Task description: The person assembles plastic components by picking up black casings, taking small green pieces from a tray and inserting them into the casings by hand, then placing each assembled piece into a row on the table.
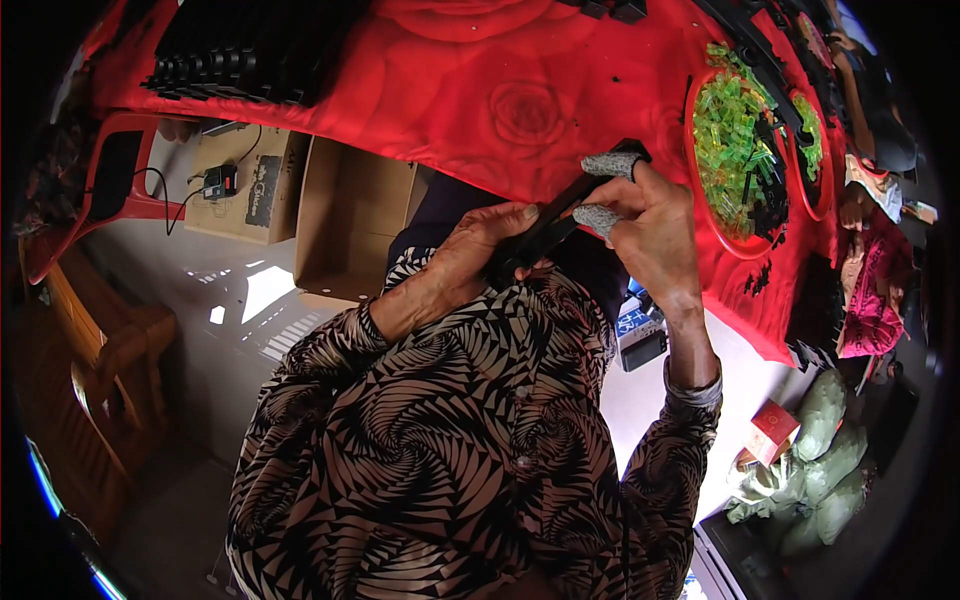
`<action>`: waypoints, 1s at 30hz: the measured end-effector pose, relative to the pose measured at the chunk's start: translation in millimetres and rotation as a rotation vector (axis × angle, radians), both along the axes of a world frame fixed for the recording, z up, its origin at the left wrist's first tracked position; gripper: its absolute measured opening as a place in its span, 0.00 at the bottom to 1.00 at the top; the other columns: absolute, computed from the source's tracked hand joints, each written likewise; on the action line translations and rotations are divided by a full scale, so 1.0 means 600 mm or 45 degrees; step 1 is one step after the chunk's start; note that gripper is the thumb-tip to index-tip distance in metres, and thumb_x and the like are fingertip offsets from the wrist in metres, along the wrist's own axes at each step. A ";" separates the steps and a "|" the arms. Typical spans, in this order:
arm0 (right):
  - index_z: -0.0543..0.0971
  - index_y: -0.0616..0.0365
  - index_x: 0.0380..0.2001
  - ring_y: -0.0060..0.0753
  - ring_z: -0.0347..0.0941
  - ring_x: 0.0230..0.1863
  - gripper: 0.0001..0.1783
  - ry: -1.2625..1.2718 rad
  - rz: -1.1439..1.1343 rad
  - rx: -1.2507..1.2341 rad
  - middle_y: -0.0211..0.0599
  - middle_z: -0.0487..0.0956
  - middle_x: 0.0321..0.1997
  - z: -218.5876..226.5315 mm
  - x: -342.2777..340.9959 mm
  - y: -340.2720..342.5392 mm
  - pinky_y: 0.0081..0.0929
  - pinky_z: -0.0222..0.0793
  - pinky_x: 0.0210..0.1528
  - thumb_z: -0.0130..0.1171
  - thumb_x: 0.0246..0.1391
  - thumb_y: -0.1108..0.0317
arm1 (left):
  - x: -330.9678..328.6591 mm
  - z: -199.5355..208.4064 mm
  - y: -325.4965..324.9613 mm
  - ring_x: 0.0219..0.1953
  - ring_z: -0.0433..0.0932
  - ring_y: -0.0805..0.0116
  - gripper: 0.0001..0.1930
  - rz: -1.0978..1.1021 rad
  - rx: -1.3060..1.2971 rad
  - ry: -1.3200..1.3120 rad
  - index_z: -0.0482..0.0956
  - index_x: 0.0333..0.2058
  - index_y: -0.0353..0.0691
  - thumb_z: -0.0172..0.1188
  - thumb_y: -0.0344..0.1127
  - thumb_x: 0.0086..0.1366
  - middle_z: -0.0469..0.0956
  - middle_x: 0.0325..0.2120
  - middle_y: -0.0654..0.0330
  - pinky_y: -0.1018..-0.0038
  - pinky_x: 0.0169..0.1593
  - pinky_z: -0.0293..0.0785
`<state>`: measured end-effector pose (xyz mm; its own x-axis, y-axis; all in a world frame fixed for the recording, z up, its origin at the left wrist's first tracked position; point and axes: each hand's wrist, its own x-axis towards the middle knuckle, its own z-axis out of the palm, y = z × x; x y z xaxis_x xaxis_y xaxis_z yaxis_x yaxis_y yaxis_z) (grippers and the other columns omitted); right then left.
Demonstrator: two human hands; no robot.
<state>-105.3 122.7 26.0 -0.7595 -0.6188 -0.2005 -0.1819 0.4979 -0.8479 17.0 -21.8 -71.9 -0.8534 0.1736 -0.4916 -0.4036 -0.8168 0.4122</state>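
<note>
A long, narrow black plastic bar [548, 228] lies slantwise across my lap at the table's edge. My left hand [468, 250] is closed round its lower end, with the thumb along the top. My right hand [655, 235] grips near the upper end, grey knitted covers on two of its fingers. Whether a small piece sits between those fingers is hidden. To the right of that hand stands a red basin [700, 205] of clear yellow-green plastic pieces [735, 140], with small black pieces [768, 195] along one side.
A red rose-patterned cloth [450, 110] covers the table. Stacked black bars [240, 60] lie at the far left. An open cardboard box [350, 215] stands below the left edge, near a red plastic chair [125, 190]. Another person [880, 110] sits at the far right.
</note>
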 end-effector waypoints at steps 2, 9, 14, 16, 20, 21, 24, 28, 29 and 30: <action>0.77 0.67 0.43 0.22 0.77 0.25 0.20 0.010 0.000 -0.004 0.38 0.83 0.28 0.001 0.002 0.000 0.22 0.72 0.30 0.56 0.42 0.87 | 0.000 0.002 0.000 0.27 0.77 0.74 0.16 -0.003 0.001 -0.002 0.76 0.45 0.34 0.54 0.41 0.69 0.81 0.38 0.55 0.81 0.28 0.74; 0.75 0.67 0.44 0.25 0.77 0.25 0.20 0.107 0.039 0.029 0.41 0.82 0.27 -0.003 0.001 0.001 0.24 0.71 0.29 0.55 0.43 0.87 | 0.000 0.002 0.001 0.27 0.77 0.74 0.15 0.019 -0.012 0.015 0.76 0.44 0.34 0.54 0.41 0.69 0.81 0.38 0.56 0.81 0.28 0.74; 0.75 0.68 0.41 0.26 0.76 0.23 0.19 0.123 0.056 0.026 0.42 0.81 0.27 -0.008 0.001 0.001 0.25 0.69 0.26 0.54 0.41 0.88 | 0.000 -0.002 0.001 0.27 0.78 0.74 0.15 0.009 -0.021 0.005 0.76 0.44 0.34 0.54 0.41 0.69 0.81 0.37 0.56 0.81 0.28 0.74; 0.74 0.67 0.40 0.27 0.76 0.23 0.18 0.136 0.064 0.023 0.42 0.81 0.27 -0.009 0.002 0.001 0.25 0.69 0.25 0.54 0.40 0.88 | 0.000 -0.002 0.000 0.27 0.78 0.74 0.15 0.004 -0.025 0.013 0.76 0.44 0.34 0.54 0.41 0.69 0.81 0.37 0.55 0.80 0.28 0.74; 0.74 0.67 0.40 0.12 0.68 0.20 0.21 0.274 0.107 0.022 0.31 0.79 0.26 -0.020 0.002 0.004 0.15 0.60 0.22 0.50 0.40 0.92 | -0.003 -0.002 0.003 0.26 0.79 0.71 0.13 0.041 0.005 0.013 0.77 0.41 0.35 0.55 0.40 0.69 0.81 0.32 0.57 0.81 0.25 0.74; 0.73 0.67 0.40 0.12 0.67 0.19 0.21 0.329 0.130 0.000 0.30 0.79 0.26 -0.023 0.002 0.004 0.15 0.59 0.21 0.49 0.39 0.92 | -0.003 -0.003 0.005 0.26 0.81 0.69 0.12 0.075 0.011 -0.016 0.77 0.40 0.35 0.55 0.40 0.69 0.80 0.27 0.58 0.81 0.23 0.74; 0.74 0.65 0.40 0.47 0.77 0.28 0.22 0.356 0.131 0.012 0.46 0.78 0.26 -0.026 0.001 0.003 0.36 0.71 0.30 0.51 0.35 0.88 | -0.002 -0.004 0.005 0.24 0.79 0.71 0.12 0.077 0.001 0.023 0.77 0.40 0.35 0.55 0.40 0.69 0.79 0.26 0.59 0.81 0.23 0.73; 0.73 0.65 0.37 0.50 0.77 0.30 0.20 0.423 0.120 0.050 0.46 0.77 0.27 -0.029 0.005 0.004 0.40 0.71 0.31 0.52 0.34 0.88 | -0.001 -0.001 0.003 0.25 0.77 0.75 0.14 -0.004 -0.096 0.091 0.75 0.41 0.37 0.52 0.43 0.70 0.81 0.33 0.58 0.80 0.26 0.74; 0.72 0.65 0.35 0.52 0.76 0.30 0.19 0.432 0.118 0.057 0.47 0.77 0.27 -0.031 0.005 0.006 0.41 0.70 0.31 0.52 0.34 0.87 | -0.001 -0.001 0.003 0.24 0.76 0.76 0.13 -0.006 -0.085 0.076 0.75 0.41 0.37 0.53 0.42 0.70 0.80 0.32 0.60 0.81 0.26 0.72; 0.72 0.65 0.34 0.54 0.76 0.31 0.18 0.441 0.116 0.063 0.47 0.77 0.28 -0.034 0.006 0.007 0.42 0.70 0.31 0.53 0.33 0.87 | -0.002 0.001 0.003 0.24 0.75 0.77 0.13 -0.009 -0.074 0.061 0.75 0.40 0.37 0.54 0.42 0.69 0.79 0.31 0.61 0.81 0.25 0.71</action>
<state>-102.0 127.2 5.8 -0.7300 -0.6829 0.0280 -0.4996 0.5052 -0.7037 15.7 -20.2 -71.5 -0.8749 0.1520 -0.4599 -0.3881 -0.7880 0.4779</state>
